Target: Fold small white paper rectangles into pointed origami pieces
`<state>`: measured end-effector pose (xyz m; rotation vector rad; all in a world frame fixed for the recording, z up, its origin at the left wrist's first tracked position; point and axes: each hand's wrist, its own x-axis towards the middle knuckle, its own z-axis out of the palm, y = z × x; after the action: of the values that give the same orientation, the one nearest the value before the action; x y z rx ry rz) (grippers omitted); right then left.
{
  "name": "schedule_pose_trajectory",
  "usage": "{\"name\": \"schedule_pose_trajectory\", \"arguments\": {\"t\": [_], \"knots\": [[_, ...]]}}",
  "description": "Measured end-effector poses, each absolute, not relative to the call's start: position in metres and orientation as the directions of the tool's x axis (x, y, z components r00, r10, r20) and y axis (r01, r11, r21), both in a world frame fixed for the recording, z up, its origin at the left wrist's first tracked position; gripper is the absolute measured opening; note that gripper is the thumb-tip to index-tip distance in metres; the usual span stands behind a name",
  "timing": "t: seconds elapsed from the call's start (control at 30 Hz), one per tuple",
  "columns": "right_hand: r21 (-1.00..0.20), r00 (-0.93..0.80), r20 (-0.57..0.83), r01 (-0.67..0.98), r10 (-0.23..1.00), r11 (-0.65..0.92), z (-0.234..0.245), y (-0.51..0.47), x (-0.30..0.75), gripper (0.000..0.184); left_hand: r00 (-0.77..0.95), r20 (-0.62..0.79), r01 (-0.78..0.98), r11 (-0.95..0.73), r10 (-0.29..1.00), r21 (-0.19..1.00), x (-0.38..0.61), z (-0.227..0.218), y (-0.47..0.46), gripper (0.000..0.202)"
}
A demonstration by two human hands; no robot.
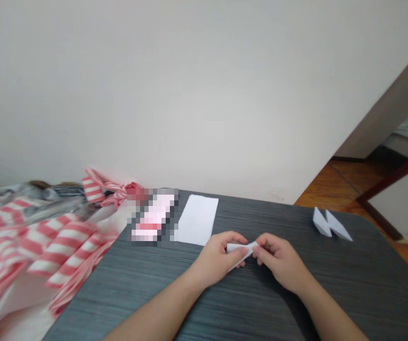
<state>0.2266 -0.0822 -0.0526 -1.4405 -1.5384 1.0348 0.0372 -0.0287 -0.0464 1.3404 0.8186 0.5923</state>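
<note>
Both my hands meet over the middle of a dark grey wood-grain table [175,298]. My left hand [218,258] and my right hand [278,263] each pinch one end of a small folded piece of white paper [240,250], fingers curled round it. The paper sits just above the tabletop between my thumbs. A flat white paper strip [199,219] lies right behind my left hand. A folded white paper piece with two pointed wings [330,224] rests at the far right of the table.
Red-and-white striped plastic bags [40,246] pile up at the left, overlapping the table's edge. A blurred pink item [152,220] lies beside the strip. A white wall stands behind the table; wooden floor [335,184] and a doorway show at the right.
</note>
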Motion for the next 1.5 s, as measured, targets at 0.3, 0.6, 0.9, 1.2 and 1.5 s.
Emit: {"name": "schedule_pose_trajectory", "arguments": {"t": [0.3, 0.6, 0.9, 1.2, 1.5], "knots": [[-0.936, -0.089, 0.010, 0.351, 0.996, 0.041, -0.055, -0.081, 0.225, 0.017, 0.607, -0.193, 0.166, 0.115, 0.771, 0.979, 0.037, -0.043, -0.031, 0.027], [-0.951, -0.095, 0.027, 0.304, 0.995, 0.055, -0.059, -0.080, 0.225, 0.014, 0.597, -0.246, 0.192, 0.162, 0.763, 0.968, 0.037, -0.045, -0.030, 0.032], [-0.942, -0.108, 0.087, 0.315, 0.990, 0.117, -0.050, -0.081, 0.223, 0.015, 0.647, -0.267, 0.191, 0.187, 0.714, 0.964, 0.033, -0.045, -0.028, 0.034], [-0.907, -0.188, 0.214, 0.326, 0.959, 0.266, -0.054, -0.079, 0.229, 0.020, 0.641, -0.324, 0.144, 0.305, 0.696, 0.941, 0.034, -0.045, -0.026, 0.031], [-0.906, -0.201, 0.183, 0.344, 0.962, 0.245, -0.047, -0.080, 0.227, 0.020, 0.638, -0.323, 0.117, 0.327, 0.699, 0.938, 0.034, -0.043, -0.026, 0.030]]}}
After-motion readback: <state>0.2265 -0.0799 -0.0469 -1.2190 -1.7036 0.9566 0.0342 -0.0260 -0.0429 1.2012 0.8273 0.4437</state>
